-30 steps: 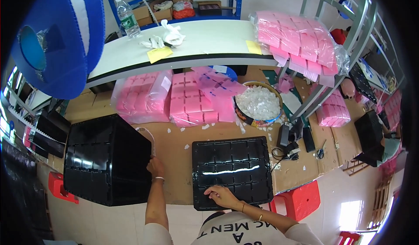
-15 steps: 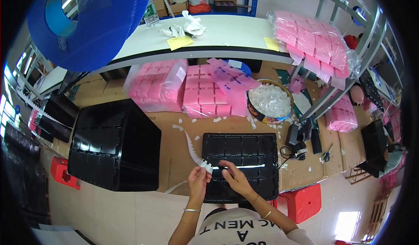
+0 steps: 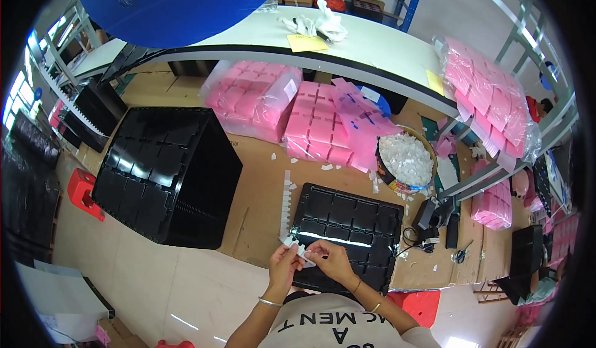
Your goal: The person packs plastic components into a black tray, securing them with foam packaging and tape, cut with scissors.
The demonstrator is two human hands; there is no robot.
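Far end of strip (image 3: pixel 286 206) between tray stack (image 3: pixel 164 177) and tray (image 3: pixel 351 229), tub (image 3: pixel 390 179) behind.

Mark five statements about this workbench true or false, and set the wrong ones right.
1. The left hand holds a white toothed strip. True.
2. The right hand is far from the left one. False: the two hands are close together, both at the near end of the strip.
3. The scissors lie to the right of the flat black tray. True.
4. The round tub of whitish pieces stands left of the tall black stack. False: it stands to the right of that stack.
5. A yellow note lies on the raised white shelf. True.
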